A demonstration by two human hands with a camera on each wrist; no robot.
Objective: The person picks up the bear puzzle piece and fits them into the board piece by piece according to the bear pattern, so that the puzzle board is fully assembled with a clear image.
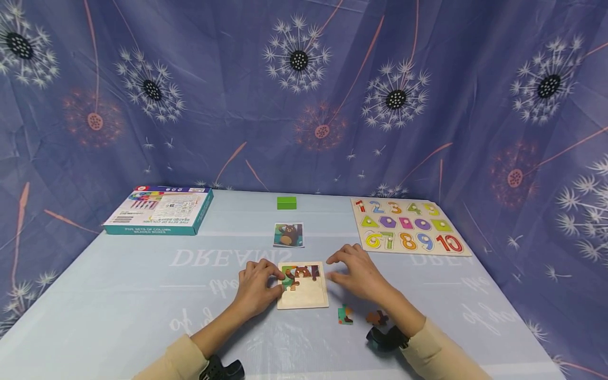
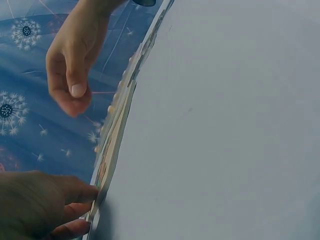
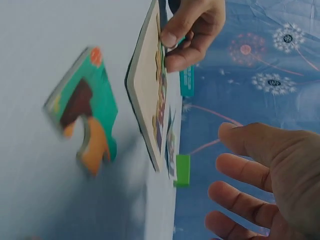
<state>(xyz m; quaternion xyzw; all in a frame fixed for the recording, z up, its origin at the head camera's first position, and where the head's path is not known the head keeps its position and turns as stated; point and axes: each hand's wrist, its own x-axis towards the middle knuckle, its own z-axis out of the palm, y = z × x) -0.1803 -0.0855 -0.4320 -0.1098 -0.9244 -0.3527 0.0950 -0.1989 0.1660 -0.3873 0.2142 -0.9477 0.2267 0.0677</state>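
A small wooden puzzle board (image 1: 304,300) lies in front of me, with bear-picture pieces filling its upper part and left side. My left hand (image 1: 257,289) grips the board's left edge, with thumb and index finger at the pieces there. Just off the board's right side, my right hand (image 1: 358,273) hovers with fingers spread and bent and nothing between them. Two loose puzzle pieces rest on the table below it: a green-and-orange one (image 1: 345,315), large in the right wrist view, and a brown one (image 1: 377,317) near the right wrist.
A bear picture card (image 1: 288,235) lies behind the board, with a green block (image 1: 286,202) farther back. At the back left is a flat box (image 1: 157,211). A number-and-shape board (image 1: 410,227) lies at the back right. A patterned curtain (image 1: 214,105) hangs behind the table.
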